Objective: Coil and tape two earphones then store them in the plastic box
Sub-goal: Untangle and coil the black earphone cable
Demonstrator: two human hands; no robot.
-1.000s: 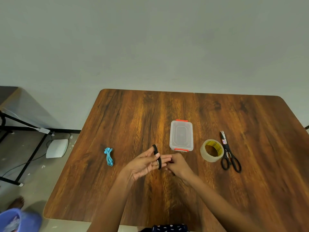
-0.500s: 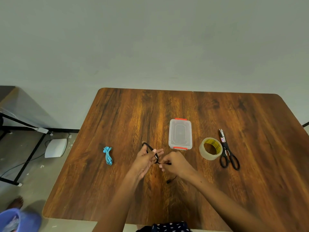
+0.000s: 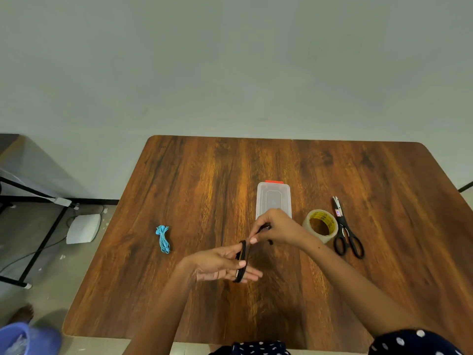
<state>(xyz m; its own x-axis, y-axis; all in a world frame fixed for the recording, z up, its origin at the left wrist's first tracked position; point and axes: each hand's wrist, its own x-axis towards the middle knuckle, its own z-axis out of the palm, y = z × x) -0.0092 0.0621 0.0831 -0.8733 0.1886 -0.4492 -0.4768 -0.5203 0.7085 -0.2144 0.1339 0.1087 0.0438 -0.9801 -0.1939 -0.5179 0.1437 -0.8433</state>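
A black earphone cable point(image 3: 242, 261) is wound in loops round the straight fingers of my left hand point(image 3: 222, 263), held over the middle of the wooden table point(image 3: 204, 180). My right hand point(image 3: 277, 228) is just behind it and pinches the loose end of the same cable, with the earbuds partly hidden in its fingers. A blue earphone point(image 3: 163, 238) lies bundled on the table to the left. The clear plastic box point(image 3: 273, 199) with red clips sits shut behind my right hand, its near edge hidden.
A roll of clear tape point(image 3: 320, 224) stands to the right of the box, and black scissors point(image 3: 345, 231) lie beside it. A white device point(image 3: 83, 228) rests on the floor to the left, next to a black metal frame point(image 3: 43, 242).
My right hand has lifted up and back toward the box, drawing the black cable's end over my left fingers. My left hand has dropped lower and its fingers are stretched out.
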